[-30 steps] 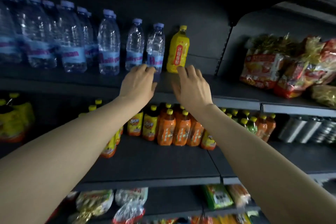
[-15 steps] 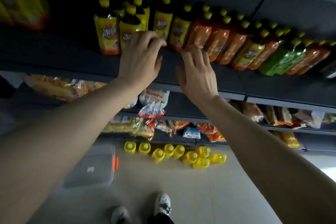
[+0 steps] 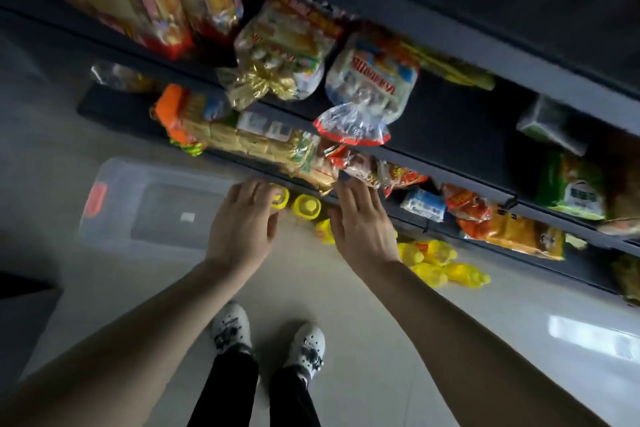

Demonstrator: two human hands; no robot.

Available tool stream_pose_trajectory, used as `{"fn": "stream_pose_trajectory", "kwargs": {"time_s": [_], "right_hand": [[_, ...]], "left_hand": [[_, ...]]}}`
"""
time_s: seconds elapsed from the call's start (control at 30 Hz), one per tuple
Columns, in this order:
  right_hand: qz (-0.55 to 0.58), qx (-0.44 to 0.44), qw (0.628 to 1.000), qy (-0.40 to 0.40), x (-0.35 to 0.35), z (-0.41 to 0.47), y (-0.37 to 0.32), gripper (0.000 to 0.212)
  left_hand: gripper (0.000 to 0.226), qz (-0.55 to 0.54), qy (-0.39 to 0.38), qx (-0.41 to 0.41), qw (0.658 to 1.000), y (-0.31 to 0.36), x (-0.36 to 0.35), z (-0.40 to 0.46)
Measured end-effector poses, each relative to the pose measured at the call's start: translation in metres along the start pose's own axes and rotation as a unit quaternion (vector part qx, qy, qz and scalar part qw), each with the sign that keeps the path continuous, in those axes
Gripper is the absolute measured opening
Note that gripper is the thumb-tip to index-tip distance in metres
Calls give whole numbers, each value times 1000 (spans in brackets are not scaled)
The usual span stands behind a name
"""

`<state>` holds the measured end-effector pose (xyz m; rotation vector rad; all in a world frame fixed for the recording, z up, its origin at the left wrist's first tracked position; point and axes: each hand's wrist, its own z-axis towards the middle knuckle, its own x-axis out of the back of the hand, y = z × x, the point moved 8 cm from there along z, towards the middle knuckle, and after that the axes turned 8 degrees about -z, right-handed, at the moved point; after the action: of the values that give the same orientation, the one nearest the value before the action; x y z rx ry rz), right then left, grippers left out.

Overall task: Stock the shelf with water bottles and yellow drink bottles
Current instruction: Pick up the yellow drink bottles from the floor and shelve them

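Several yellow drink bottles (image 3: 306, 206) stand and lie on the pale floor in front of the dark shelf unit (image 3: 450, 121); more of them (image 3: 440, 262) lie to the right. My left hand (image 3: 242, 222) and my right hand (image 3: 362, 222) are stretched out side by side above the bottles, fingers apart, holding nothing. My hands partly hide some of the bottles. No water bottles are in view.
A clear plastic bin (image 3: 152, 204) with an orange latch sits on the floor at the left. The lower shelves hold snack bags (image 3: 367, 80) and packets. My white shoes (image 3: 270, 333) stand on the floor tiles below my arms.
My view has swung down from the upper shelf with water bottles to the floor. Both hands have dropped with it, from the shelf edge down toward the yellow bottles on the floor.
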<state>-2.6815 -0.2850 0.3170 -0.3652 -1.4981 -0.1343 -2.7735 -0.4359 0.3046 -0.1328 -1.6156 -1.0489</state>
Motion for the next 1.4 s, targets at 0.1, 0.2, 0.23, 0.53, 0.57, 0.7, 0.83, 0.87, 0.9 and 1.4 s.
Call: {"fn": "stream_pose_trajectory", "kwargs": {"time_s": [0.1, 0.2, 0.23, 0.53, 0.57, 0.7, 0.83, 0.87, 0.9, 1.4], "right_hand": [[5, 8, 998, -59, -90, 0, 2, 46], [11, 15, 995, -99, -172, 7, 3, 49], [15, 15, 994, -110, -199, 10, 4, 49], [24, 10, 989, -148, -387, 58, 9, 57], [30, 5, 989, -142, -402, 65, 11, 57], [71, -31, 988, -131, -455, 83, 16, 66], [112, -73, 987, -83, -478, 91, 18, 72], [121, -81, 987, -72, -481, 92, 18, 72], [129, -91, 986, -60, -483, 92, 18, 70], [163, -124, 970, -134, -413, 62, 22, 53]], "left_hand": [[41, -13, -29, 54, 998, -55, -69, -28], [43, -27, -54, 99, 993, -106, -132, -50], [43, -28, -60, 108, 992, -122, -153, -56], [49, 9, -83, 144, 986, -233, -299, -87], [54, 44, -69, 132, 988, -239, -305, -84], [88, 123, -22, 179, 976, -280, -315, -72], [90, 81, -15, 223, 971, -312, -327, -67], [89, 57, -8, 231, 971, -314, -330, -66], [89, 39, -6, 236, 971, -313, -332, -66], [102, 32, -159, 323, 932, -328, -328, -68]]}}
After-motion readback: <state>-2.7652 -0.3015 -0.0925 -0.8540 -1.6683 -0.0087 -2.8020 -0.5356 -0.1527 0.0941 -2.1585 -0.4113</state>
